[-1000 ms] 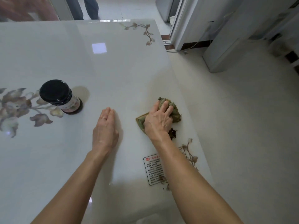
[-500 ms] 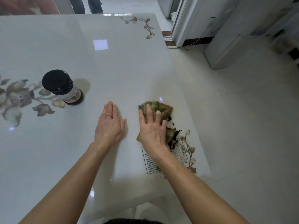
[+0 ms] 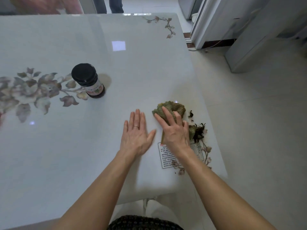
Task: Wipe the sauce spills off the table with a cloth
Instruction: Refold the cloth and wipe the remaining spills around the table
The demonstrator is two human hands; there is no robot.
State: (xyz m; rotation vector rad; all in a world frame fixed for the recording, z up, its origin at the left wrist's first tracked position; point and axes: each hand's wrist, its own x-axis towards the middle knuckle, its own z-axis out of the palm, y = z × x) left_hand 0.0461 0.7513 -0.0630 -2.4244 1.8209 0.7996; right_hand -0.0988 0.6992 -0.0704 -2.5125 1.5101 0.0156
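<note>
A crumpled green cloth (image 3: 176, 108) lies on the white glossy table (image 3: 132, 67) near its right edge. My right hand (image 3: 174, 130) presses flat on the cloth with straight fingers. Dark sauce bits (image 3: 198, 130) are smeared just right of that hand, by the table's edge, with a small speck (image 3: 190, 114) above them. My left hand (image 3: 137, 135) rests flat on the bare table just left of the cloth, fingers straight, a ring on one finger.
A dark jar with a black lid (image 3: 88, 80) stands upright at the centre left. A printed label (image 3: 167, 156) is stuck to the table under my right wrist. Someone's legs (image 3: 108, 4) stand beyond the far edge. Tiled floor (image 3: 257, 130) lies to the right.
My right hand slid the cloth toward me and turned its fingers to the left, uncovering more dark sauce bits beside it. My left hand stayed flat in about the same place.
</note>
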